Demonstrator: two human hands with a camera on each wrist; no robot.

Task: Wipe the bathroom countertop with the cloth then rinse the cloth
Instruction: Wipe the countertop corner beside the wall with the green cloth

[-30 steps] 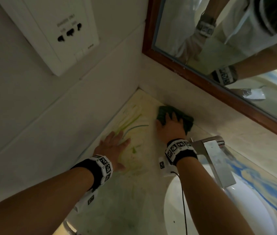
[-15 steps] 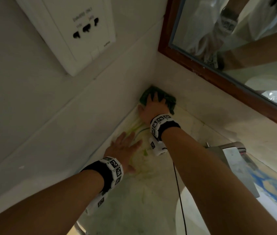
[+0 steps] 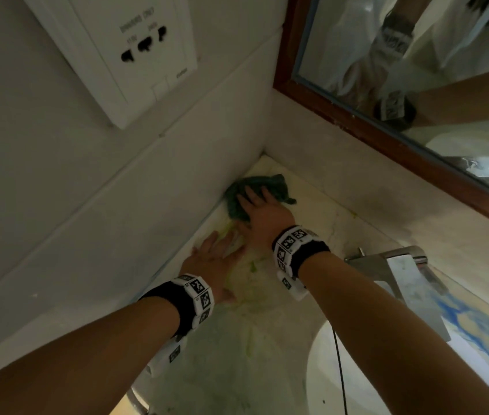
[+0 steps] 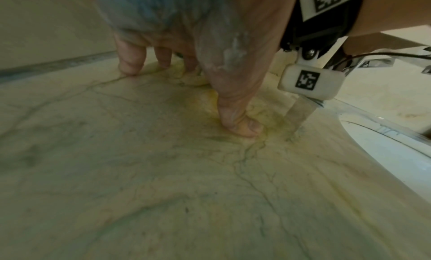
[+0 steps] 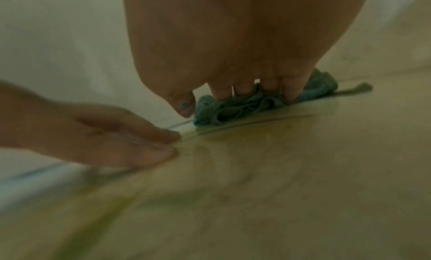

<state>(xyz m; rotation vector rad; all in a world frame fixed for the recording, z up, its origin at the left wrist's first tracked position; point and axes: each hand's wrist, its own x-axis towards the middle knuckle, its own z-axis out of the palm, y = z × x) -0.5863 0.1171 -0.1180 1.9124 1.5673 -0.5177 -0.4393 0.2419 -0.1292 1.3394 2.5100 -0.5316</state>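
A dark green cloth (image 3: 279, 187) lies bunched on the pale marble countertop (image 3: 267, 339), near the back corner against the left wall. My right hand (image 3: 259, 205) presses down on it with spread, straight fingers; the right wrist view shows the fingertips sinking into the cloth (image 5: 233, 109). My left hand (image 3: 216, 256) lies flat on the countertop just in front of the cloth, palm down and holding nothing. The left wrist view shows its fingertips (image 4: 128, 68) and thumb resting on the stone. Yellow-green smears (image 3: 252, 265) streak the marble around both hands.
A chrome faucet (image 3: 399, 274) stands to the right, over a white basin (image 3: 357, 369). A wood-framed mirror (image 3: 417, 70) hangs above the backsplash. On the left wall is a white socket panel (image 3: 135, 55). Walls close the corner on two sides.
My right hand has slid the cloth from the backsplash into the corner, then a little back along the left wall. The left hand stays planted on the countertop.
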